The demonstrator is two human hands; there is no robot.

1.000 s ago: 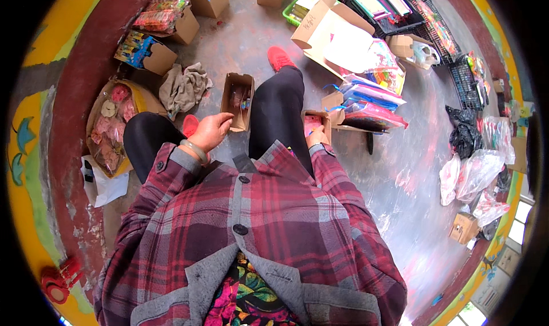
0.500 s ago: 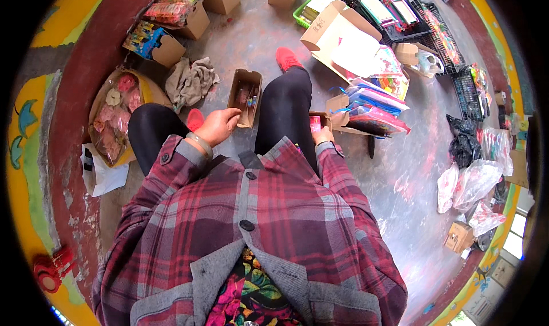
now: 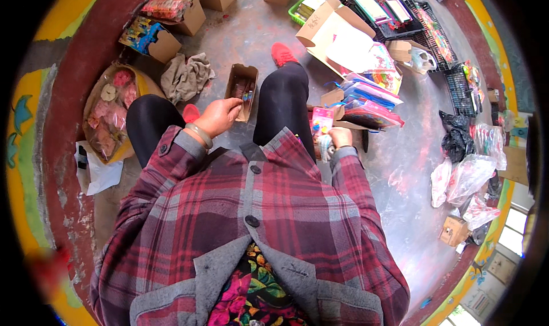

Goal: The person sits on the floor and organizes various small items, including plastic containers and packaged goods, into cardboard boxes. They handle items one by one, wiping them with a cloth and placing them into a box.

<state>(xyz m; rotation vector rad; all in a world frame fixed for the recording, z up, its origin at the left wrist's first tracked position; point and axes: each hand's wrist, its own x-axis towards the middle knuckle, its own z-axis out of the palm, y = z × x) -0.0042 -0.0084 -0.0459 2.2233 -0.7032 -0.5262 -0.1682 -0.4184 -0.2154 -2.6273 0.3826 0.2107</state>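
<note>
My left hand [image 3: 218, 118] is held over the near end of a narrow open cardboard box [image 3: 235, 85] between my knees. Its thumb and fingers are pressed together; whatever is in them is too small to make out. Small shiny packets [image 3: 246, 94] lie inside that box. By my right knee, my right hand [image 3: 341, 137] is closed, seemingly round a pale, bundled item [image 3: 325, 147] that shows beside the fingers. Just above the bundle is a pink printed packet [image 3: 322, 119], touching or nearly touching it.
A crumpled grey-brown cloth [image 3: 186, 79] and a bouquet of wrapped pink flowers [image 3: 110, 117] lie at left. On the right are a stack of colourful plastic folders [image 3: 372, 103], a large open carton [image 3: 320, 26], black crates [image 3: 461, 89] and several plastic bags [image 3: 470, 177].
My right hand has risen out to the right from beside my knee, and the pale bundle and more of the pink packet now show. The left hand stays by the box.
</note>
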